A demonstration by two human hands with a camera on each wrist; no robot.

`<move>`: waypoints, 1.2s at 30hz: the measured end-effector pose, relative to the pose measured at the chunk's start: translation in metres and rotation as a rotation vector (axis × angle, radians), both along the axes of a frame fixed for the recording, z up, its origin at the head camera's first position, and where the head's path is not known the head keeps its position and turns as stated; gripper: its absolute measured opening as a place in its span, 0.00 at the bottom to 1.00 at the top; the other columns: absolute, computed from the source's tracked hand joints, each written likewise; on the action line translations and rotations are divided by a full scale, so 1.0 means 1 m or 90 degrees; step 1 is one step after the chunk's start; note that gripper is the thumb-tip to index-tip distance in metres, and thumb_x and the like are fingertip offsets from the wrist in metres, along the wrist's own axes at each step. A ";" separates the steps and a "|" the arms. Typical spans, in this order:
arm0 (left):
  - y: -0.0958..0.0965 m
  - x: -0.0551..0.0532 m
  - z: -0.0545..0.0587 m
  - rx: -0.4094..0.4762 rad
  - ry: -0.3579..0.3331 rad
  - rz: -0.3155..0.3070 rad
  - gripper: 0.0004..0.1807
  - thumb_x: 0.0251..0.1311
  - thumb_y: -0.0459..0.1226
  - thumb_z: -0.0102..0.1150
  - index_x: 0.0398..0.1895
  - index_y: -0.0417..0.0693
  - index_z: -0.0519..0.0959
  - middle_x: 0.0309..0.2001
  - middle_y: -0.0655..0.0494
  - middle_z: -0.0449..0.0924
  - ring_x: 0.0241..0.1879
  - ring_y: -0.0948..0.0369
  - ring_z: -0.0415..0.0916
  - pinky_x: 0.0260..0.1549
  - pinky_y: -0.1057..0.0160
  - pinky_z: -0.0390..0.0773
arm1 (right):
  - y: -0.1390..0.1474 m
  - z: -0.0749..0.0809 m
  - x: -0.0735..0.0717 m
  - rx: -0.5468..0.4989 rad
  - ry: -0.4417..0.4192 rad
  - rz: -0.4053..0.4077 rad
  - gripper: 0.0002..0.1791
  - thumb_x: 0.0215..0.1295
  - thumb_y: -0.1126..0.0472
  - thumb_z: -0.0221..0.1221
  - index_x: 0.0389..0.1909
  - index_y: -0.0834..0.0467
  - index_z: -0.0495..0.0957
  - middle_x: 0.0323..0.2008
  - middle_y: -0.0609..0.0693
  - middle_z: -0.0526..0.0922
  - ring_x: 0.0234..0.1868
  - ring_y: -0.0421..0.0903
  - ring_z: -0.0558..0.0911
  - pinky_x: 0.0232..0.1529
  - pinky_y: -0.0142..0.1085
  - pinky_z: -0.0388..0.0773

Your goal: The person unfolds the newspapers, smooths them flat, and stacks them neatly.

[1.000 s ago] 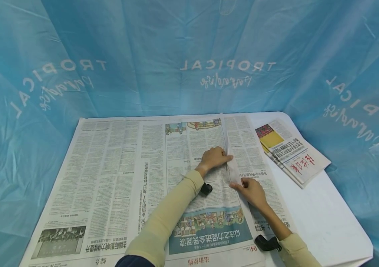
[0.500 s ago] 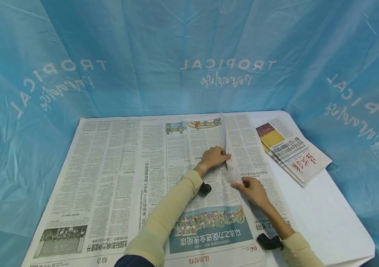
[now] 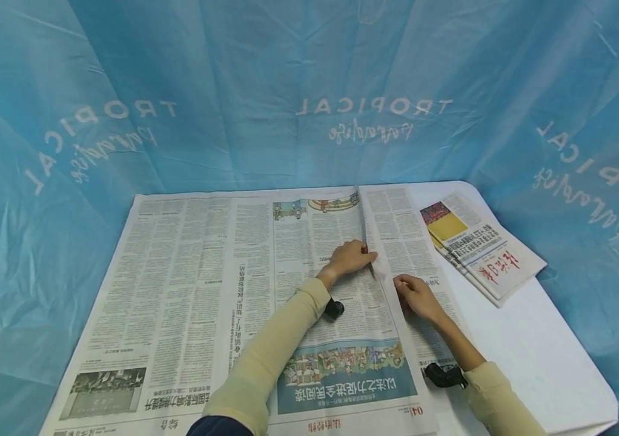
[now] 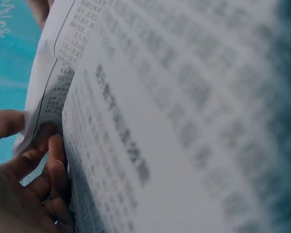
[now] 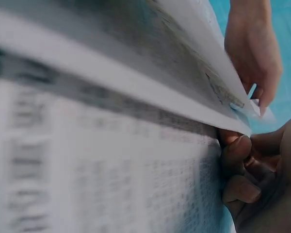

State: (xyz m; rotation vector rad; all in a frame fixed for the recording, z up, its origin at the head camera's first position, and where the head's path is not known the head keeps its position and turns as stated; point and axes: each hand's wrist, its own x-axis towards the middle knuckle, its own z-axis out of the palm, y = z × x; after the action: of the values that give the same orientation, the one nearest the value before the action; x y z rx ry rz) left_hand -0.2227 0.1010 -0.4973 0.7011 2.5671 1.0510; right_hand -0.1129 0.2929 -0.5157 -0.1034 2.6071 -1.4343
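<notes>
A large newspaper [image 3: 178, 272] lies spread over the white table, with a loose page edge lifted along a line right of its middle. My left hand [image 3: 350, 257] pinches that edge about halfway up the sheet. In the left wrist view, its thumb and fingers [image 4: 58, 155] close on the page margin. Nearer to me and to the right, my right hand [image 3: 417, 297] has its fingers curled at the same lifted edge. The right wrist view shows the right thumb and fingers [image 5: 237, 150] pinching the page border, with the left hand [image 5: 254, 53] farther along it.
Several folded newspapers [image 3: 478, 248] lie stacked on the right side of the white table [image 3: 538, 363]. A blue curtain [image 3: 266, 72] printed with white lettering surrounds the table's back and sides. A small black device [image 3: 443, 375] sits on the right wrist.
My right hand has shifted right and slightly away from me, its forefinger going from extended to curled. The left hand keeps its hold in nearly the same place.
</notes>
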 end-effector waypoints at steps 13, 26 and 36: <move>-0.003 0.002 0.003 0.010 -0.009 -0.003 0.19 0.69 0.43 0.47 0.18 0.52 0.67 0.17 0.60 0.62 0.16 0.65 0.55 0.20 0.68 0.56 | -0.003 -0.001 -0.025 0.062 0.019 0.010 0.12 0.73 0.62 0.53 0.39 0.70 0.76 0.12 0.48 0.71 0.09 0.38 0.67 0.14 0.34 0.67; -0.023 -0.001 0.020 0.093 -0.129 -0.095 0.16 0.71 0.37 0.45 0.34 0.33 0.78 0.28 0.43 0.80 0.21 0.59 0.70 0.23 0.67 0.69 | 0.001 -0.010 -0.025 0.054 0.056 0.014 0.13 0.71 0.59 0.56 0.32 0.66 0.76 0.09 0.46 0.67 0.07 0.38 0.65 0.13 0.34 0.65; -0.039 0.005 0.053 0.113 -0.181 -0.070 0.13 0.72 0.35 0.45 0.41 0.34 0.77 0.37 0.38 0.84 0.38 0.44 0.81 0.33 0.61 0.76 | 0.001 -0.011 -0.024 0.036 0.055 0.000 0.13 0.72 0.58 0.56 0.31 0.64 0.76 0.09 0.44 0.65 0.09 0.38 0.64 0.13 0.33 0.64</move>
State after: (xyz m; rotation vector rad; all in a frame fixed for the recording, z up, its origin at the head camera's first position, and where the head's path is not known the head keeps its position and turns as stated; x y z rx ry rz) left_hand -0.2174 0.0617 -0.4442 0.6716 2.1910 1.2531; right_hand -0.1364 0.2943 -0.5265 -0.1630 2.7146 -1.3837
